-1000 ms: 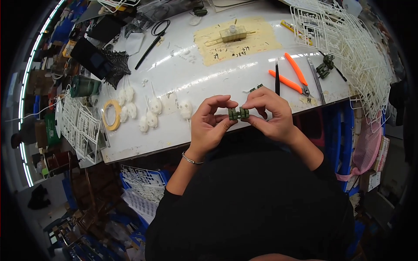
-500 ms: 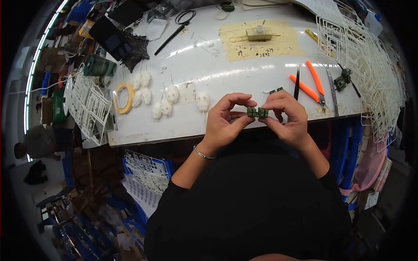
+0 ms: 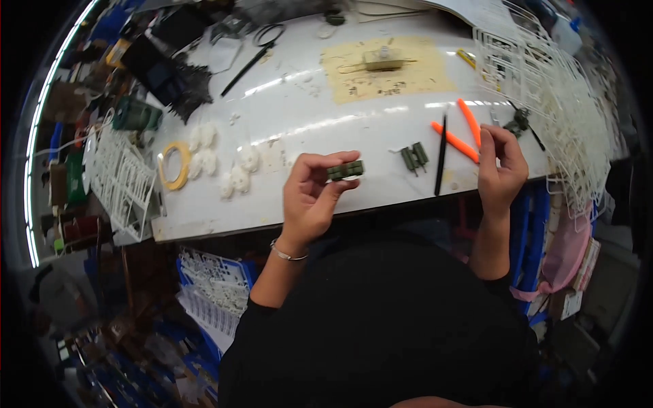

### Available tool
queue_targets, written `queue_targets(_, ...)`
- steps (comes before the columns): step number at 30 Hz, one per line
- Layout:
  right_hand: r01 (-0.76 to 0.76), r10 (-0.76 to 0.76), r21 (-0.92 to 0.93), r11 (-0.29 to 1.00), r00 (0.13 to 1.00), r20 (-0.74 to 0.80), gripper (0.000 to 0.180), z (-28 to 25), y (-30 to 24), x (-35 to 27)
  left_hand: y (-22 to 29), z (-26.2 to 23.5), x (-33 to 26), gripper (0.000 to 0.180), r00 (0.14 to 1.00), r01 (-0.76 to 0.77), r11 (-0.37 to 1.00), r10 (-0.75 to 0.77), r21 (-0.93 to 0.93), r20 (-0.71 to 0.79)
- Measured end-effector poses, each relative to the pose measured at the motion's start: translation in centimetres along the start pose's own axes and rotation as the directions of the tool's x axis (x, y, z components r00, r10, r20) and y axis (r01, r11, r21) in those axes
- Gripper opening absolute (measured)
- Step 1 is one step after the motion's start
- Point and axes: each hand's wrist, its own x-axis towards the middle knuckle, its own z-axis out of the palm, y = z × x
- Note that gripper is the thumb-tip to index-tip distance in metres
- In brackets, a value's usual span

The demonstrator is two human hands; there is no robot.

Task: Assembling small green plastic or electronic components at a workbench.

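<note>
Pinching one small dark-green ribbed part [image 3: 345,170]: left hand [image 3: 309,197], thumb below, fingers above, the part lying crosswise in the grip, raised over the near edge of the white table [image 3: 306,129]. Left wrist, just behind that grip: one silver-coloured bracelet [image 3: 289,256]. Right hand [image 3: 501,173]: well to the right of the grip, fingers curled and raised toward the thumb; whether anything sits between them cannot be told. Just left of the right hand, partly behind its fingers: one pair of orange-handled cutters [image 3: 454,141]. Between the two hands: one slim black tool [image 3: 442,155], and, nearer the left grip, dark-green pieces [image 3: 409,160] lying side by side. Beyond the right hand: one dark-green assembly [image 3: 518,122]. Farther right: a heap of white lattice frames [image 3: 571,129]. Beyond the left grip, at the back: one yellowish sheet [image 3: 435,75] bearing an olive block [image 3: 383,66]. Left of the left grip: white rounded pieces [image 3: 240,179], in a loose group. Farther left: one roll of yellow tape [image 3: 163,173], lying flat.
</note>
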Motion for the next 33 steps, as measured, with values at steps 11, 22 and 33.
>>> queue_targets(11, -0.296, 0.296, -0.587, 0.753, 0.95, -0.099, 0.028, -22.1, 12.5, 6.3, -6.3, 15.2, 0.3, 0.031, 0.971, 0.181, 0.977, -0.158, 0.115, -0.18)
queue_targets(22, -0.319, 0.428, -0.832, 0.453, 0.897, -0.111, 0.059, -10.7, 9.3, 1.1, -4.1, 5.8, -3.7, 0.026, 0.987, 0.036, 0.924, 0.028, 0.381, -0.16)
queue_targets(33, -0.264, 0.354, -0.487, 0.832, 0.929, 0.102, 0.033, -10.4, 5.3, -2.1, -4.7, 4.3, -4.4, 0.024, 0.988, 0.06, 0.906, 0.008, 0.42, -0.157)
